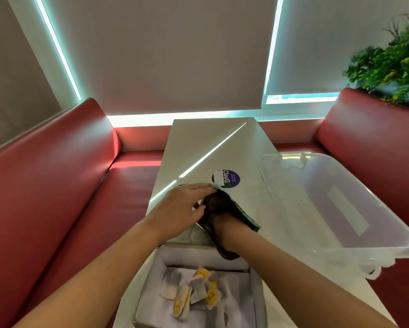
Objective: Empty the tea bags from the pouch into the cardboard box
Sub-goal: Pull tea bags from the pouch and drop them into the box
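Pouch (240,213) over cardboard box (151,278): my left grip (182,209) pinches its far end; my right grip (224,227) sits inside, state untellable.

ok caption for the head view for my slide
Left hand holds the pouch, right hand inside it, tea bags already in the cardboard box

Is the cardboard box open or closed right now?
Open: nothing covers the top of the cardboard box, and several tea bags lie visible on its bottom.
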